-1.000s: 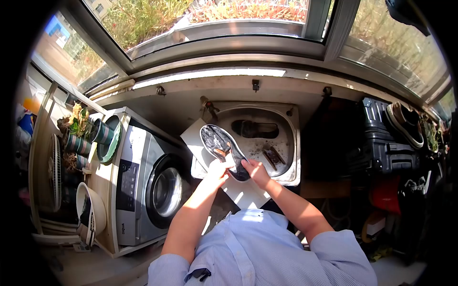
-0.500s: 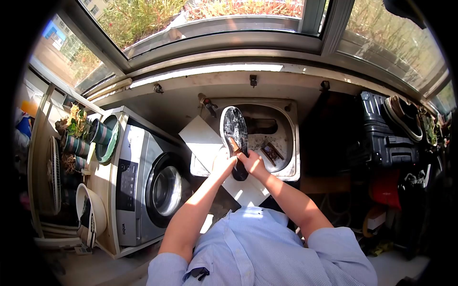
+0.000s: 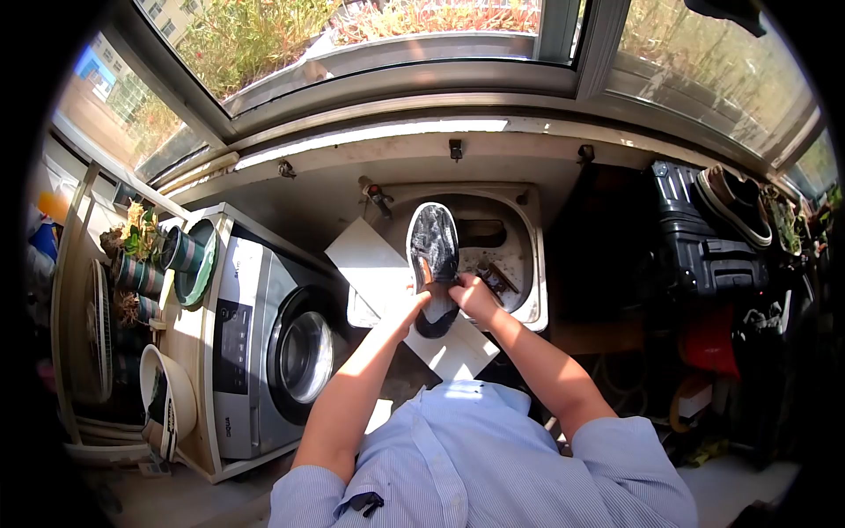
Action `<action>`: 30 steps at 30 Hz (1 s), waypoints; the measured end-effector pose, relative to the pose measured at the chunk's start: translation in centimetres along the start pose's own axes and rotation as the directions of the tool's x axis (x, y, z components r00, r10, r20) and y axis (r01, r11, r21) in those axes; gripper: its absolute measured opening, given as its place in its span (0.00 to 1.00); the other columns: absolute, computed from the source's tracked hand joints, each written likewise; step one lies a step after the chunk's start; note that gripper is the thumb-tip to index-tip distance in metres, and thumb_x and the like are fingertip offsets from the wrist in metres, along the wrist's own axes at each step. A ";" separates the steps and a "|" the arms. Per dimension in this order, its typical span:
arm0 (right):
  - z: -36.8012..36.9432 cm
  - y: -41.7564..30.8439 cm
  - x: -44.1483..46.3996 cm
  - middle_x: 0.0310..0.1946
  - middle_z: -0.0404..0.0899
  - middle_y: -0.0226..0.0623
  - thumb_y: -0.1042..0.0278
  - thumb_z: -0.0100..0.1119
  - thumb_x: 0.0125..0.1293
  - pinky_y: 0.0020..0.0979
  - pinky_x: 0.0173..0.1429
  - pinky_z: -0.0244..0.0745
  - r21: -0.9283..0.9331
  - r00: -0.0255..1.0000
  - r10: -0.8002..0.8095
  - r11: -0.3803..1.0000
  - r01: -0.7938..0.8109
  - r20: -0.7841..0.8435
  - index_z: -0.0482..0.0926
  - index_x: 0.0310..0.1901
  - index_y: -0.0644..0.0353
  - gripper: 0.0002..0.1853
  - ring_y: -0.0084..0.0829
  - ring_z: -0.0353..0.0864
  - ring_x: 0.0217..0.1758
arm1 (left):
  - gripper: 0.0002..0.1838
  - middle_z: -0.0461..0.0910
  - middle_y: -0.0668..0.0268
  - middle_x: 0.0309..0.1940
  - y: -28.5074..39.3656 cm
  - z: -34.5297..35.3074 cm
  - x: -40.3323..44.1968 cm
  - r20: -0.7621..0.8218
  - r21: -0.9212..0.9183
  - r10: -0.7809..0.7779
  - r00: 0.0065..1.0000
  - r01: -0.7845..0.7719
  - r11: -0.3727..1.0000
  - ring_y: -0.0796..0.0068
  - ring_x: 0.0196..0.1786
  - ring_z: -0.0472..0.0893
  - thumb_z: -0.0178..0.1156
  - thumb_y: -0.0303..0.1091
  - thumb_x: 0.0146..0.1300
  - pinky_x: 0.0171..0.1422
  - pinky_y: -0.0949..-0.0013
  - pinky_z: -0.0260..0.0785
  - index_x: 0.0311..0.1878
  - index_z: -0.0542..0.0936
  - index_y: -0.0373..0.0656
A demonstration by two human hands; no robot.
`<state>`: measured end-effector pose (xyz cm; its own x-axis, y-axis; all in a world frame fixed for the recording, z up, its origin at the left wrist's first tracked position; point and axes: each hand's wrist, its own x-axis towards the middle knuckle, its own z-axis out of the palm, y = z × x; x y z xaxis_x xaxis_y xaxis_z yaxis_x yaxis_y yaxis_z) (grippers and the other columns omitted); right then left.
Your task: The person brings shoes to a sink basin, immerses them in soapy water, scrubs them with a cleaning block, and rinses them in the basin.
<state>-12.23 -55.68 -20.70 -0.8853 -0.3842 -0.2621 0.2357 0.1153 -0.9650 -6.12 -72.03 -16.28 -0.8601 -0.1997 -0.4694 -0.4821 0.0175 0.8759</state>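
Observation:
A dark shoe with a pale sole edge and whitish streaks on its upper is held up over the front of the sink, its toe pointing away from me. My left hand is closed on the left side of its opening, and my right hand grips the right side. The pale inside of the shoe shows between them. Behind it, a second dark shoe lies in the basin. A brown brush-like object rests nearer, beside my right hand, its far side partly hidden.
A white board lies slanted across the sink's left side. The tap rises behind it. On the left stand a washing machine and potted plants. A black suitcase with a shoe on top stands right.
The shoe has tipped so its opening and pale inside show more. My hands have moved slightly apart along its sides. The view has shifted a little.

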 end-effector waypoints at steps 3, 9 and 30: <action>0.0 -1.6 -0.5 0.33 0.81 0.38 0.67 0.62 0.56 0.31 0.40 0.74 0.121 0.984 0.157 0.979 -0.166 0.080 0.79 0.40 0.71 0.15 0.26 0.78 0.34 | 0.15 0.81 0.65 0.31 -0.6 0.4 1.1 -0.092 0.090 0.060 0.994 -0.052 0.995 0.75 0.35 0.78 0.61 0.28 0.51 0.40 0.70 0.70 0.43 0.81 0.35; 1.5 0.1 0.1 0.36 0.83 0.41 0.66 0.72 0.53 0.28 0.42 0.76 0.160 1.000 0.013 0.987 -0.015 0.014 0.79 0.40 0.70 0.18 0.26 0.80 0.36 | 0.16 0.83 0.57 0.32 -4.6 1.0 4.2 -0.187 0.154 0.151 0.971 -0.123 0.980 0.65 0.35 0.82 0.58 0.34 0.52 0.41 0.63 0.72 0.42 0.81 0.36; -0.4 -1.8 -1.3 0.52 0.79 0.36 0.66 0.52 0.70 0.30 0.57 0.75 0.556 0.920 0.116 0.766 -0.322 0.374 0.74 0.58 0.57 0.17 0.27 0.80 0.52 | 0.23 0.81 0.67 0.42 1.0 2.3 -0.4 0.273 0.073 0.046 0.961 -0.068 0.995 0.77 0.44 0.79 0.67 0.44 0.56 0.52 0.70 0.70 0.50 0.78 0.39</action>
<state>-11.69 -55.00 -18.60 -0.6376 -0.6825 -0.3572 0.6888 -0.2974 -0.6612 -6.61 -69.64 -15.45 -0.8942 0.0759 -0.4412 -0.4332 0.1022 0.8955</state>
